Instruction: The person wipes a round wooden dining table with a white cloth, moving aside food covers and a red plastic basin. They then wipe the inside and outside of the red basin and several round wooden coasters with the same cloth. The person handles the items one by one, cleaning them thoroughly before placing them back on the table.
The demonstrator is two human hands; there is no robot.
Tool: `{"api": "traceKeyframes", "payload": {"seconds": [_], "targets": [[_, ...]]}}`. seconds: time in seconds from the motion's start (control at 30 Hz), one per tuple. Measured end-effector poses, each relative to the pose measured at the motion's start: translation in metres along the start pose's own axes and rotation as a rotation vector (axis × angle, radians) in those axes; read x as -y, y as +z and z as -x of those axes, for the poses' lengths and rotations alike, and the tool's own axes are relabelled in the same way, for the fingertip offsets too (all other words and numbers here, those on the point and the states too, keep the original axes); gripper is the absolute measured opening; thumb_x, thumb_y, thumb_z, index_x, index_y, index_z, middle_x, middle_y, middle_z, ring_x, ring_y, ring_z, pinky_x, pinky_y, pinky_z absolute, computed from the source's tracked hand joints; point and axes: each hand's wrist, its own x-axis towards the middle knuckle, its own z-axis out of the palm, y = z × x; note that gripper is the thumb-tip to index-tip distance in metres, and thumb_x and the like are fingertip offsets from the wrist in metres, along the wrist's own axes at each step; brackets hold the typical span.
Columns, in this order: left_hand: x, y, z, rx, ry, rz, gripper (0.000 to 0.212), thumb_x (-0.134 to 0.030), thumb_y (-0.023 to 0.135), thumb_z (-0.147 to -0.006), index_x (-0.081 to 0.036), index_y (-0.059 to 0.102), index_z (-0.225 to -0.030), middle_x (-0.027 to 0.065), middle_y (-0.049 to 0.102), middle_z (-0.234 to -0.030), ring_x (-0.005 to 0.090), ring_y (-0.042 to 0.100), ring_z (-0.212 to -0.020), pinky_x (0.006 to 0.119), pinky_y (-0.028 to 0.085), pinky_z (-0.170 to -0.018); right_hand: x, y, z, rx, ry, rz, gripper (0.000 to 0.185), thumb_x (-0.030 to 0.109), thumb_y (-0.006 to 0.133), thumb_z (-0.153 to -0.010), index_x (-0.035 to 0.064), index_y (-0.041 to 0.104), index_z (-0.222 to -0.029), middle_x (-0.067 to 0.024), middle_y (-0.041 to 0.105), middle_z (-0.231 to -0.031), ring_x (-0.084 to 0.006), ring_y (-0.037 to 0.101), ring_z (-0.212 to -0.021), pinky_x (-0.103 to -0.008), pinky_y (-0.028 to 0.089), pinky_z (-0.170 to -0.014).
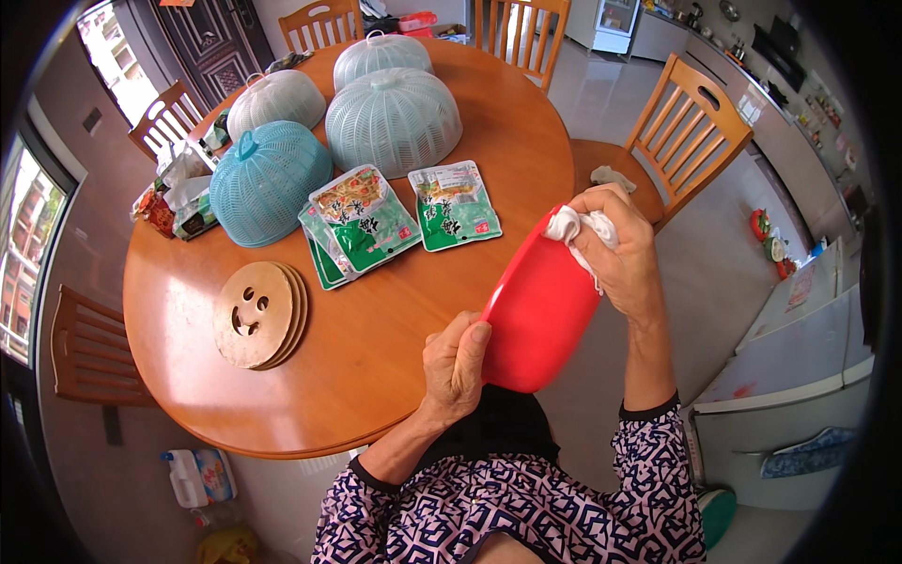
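Note:
A red plastic basin [539,310] is held tilted on its side, just off the right edge of the round wooden table [366,416]. My left hand [456,366] grips its near rim, thumb over the edge. At the far rim my right hand [624,243] pinches a bunched white cloth [574,227] against the basin. Several smiling-face wooden trivets [254,316] lie stacked left of my left hand. Beyond the basin are green-and-silver food pouches, a single pouch [454,206] and an overlapping pile [363,218]; they bear writing.
Mesh food covers stand at the back: a blue one [271,183], a large pale one [393,123] and others behind. Plastic bags [187,187] crowd the left edge. A wooden chair [683,134] with a cloth on its seat stands right; a white jug [201,478] is on the floor.

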Motion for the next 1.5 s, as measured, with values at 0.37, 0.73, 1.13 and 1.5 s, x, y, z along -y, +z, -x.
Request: {"api": "traceKeyframes", "payload": {"seconds": [0.37, 0.73, 1.13, 1.5], "targets": [[0.032, -0.003, 0.012, -0.085, -0.173, 0.103, 0.036, -0.029, 0.045, -0.102, 0.0, 0.062, -0.087, 0.0001, 0.054, -0.068, 0.008, 0.047, -0.062, 0.025, 0.04, -0.056, 0.036, 0.057, 0.046, 0.169, -0.592, 0.472, 0.024, 0.006, 0.064, -0.071, 0.0035, 0.062, -0.095, -0.0118, 0.053, -0.096, -0.0273, 0.053, -0.088, -0.039, 0.047, -0.073], [0.033, -0.005, 0.017, -0.08, -0.248, 0.169, 0.021, -0.018, 0.06, -0.095, 0.0, 0.064, -0.085, -0.0049, 0.053, -0.063, 0.0038, 0.045, -0.058, 0.022, 0.038, -0.051, 0.018, 0.049, 0.014, 0.188, -0.317, 0.28, 0.017, 0.002, 0.07, -0.072, 0.006, 0.06, -0.086, -0.0097, 0.056, -0.087, -0.0286, 0.056, -0.084, -0.0387, 0.047, -0.071], [0.033, -0.001, 0.017, -0.096, -0.216, 0.147, 0.022, -0.018, 0.06, -0.095, 0.001, 0.064, -0.083, -0.0039, 0.049, -0.06, 0.0042, 0.042, -0.055, 0.022, 0.036, -0.049, -0.052, 0.014, -0.001, 0.075, 0.483, -0.22, 0.005, 0.002, 0.061, -0.085, 0.0031, 0.06, -0.091, -0.0017, 0.059, -0.072, -0.0048, 0.053, -0.059, -0.0213, 0.042, -0.048], [0.033, -0.008, 0.018, -0.131, -0.225, 0.092, 0.025, -0.018, 0.061, -0.094, 0.0, 0.061, -0.078, -0.0051, 0.044, -0.06, 0.0046, 0.038, -0.057, 0.023, 0.033, -0.049, 0.025, 0.058, 0.031, 0.117, -0.5, 0.357, 0.02, 0.006, 0.065, -0.073, 0.0026, 0.06, -0.092, -0.0115, 0.055, -0.093, -0.0292, 0.055, -0.088, -0.0396, 0.048, -0.077]]}}
